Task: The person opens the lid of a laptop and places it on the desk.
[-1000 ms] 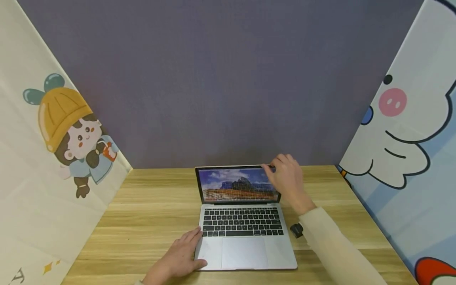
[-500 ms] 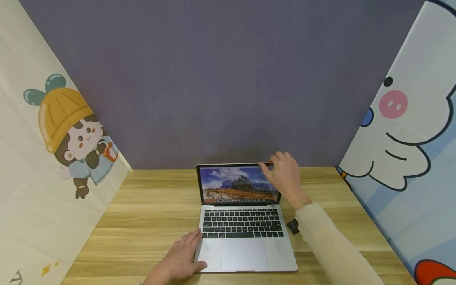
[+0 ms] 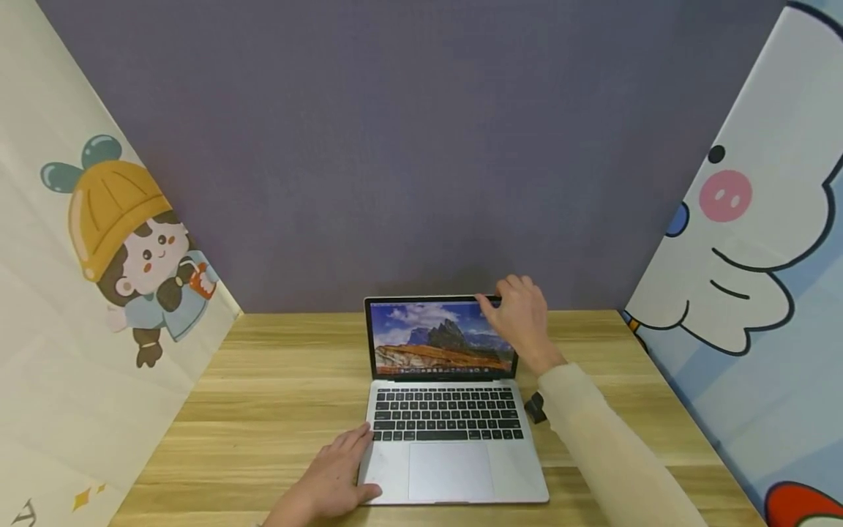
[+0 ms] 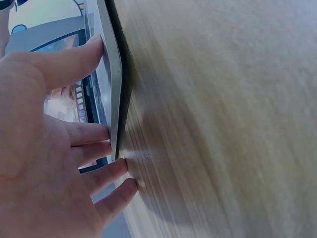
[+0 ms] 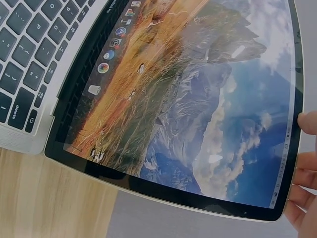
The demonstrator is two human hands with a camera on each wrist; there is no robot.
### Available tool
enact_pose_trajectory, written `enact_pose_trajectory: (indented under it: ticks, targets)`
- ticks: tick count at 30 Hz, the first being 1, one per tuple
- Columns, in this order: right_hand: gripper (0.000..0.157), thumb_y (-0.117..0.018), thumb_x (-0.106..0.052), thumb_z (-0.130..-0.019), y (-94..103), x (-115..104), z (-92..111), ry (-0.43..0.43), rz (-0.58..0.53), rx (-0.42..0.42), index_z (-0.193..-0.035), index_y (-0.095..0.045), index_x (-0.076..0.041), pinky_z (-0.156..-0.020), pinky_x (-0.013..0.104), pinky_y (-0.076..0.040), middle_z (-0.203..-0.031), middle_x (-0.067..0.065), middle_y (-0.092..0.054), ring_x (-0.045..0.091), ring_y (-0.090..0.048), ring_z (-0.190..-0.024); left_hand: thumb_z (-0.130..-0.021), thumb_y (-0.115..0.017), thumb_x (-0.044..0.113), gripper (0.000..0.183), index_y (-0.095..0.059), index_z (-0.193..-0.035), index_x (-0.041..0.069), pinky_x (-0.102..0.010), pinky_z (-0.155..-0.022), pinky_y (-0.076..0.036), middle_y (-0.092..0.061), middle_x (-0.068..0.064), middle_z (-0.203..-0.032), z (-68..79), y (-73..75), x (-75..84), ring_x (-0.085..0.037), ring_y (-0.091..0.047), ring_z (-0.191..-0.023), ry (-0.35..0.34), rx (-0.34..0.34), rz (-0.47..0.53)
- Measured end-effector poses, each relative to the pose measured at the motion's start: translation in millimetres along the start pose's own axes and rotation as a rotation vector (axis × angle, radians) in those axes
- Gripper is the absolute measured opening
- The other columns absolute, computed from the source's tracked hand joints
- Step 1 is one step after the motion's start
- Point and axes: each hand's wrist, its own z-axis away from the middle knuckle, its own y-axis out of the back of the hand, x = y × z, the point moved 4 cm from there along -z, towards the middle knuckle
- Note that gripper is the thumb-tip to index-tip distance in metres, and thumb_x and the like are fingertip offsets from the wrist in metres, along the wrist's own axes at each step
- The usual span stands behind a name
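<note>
An opened silver laptop lies on the wooden table, its lid tilted up and lit with a mountain picture. My right hand pinches the lid's top edge near the right corner, thumb on the screen side and fingers behind. The right wrist view shows that hand at the edge of the lit screen. My left hand rests against the base's left side. In the left wrist view its fairly straight fingers touch the base's edge and the table, with the thumb on the base.
A small black object lies right of the laptop, partly hidden by the right sleeve. A grey wall panel stands behind the wooden table. Cartoon-printed panels flank it left and right.
The right hand has moved slightly up and left with the lid, which has tilted further back. More of the screen shows, including its bottom icons. The left hand has stayed in place.
</note>
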Motion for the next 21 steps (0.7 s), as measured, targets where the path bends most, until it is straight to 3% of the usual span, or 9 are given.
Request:
enact_pose_trajectory:
  ticks: [21]
  targets:
    - [0.039,-0.066,-0.045,-0.086,-21.3,8.3,-7.2,0.001,0.006,0.013,-0.081,-0.066,-0.007,-0.065,0.043,-0.044,-0.079,0.009,-0.061,0.029,-0.051,-0.073,-0.079,-0.062,0.061,0.089,-0.039,-0.143,0.003,-0.058,-0.103,-0.032,-0.033,-0.013,-0.151,-0.9,-0.4,-0.5,-0.035,-0.034,-0.133,-0.004,0.018,-0.017]
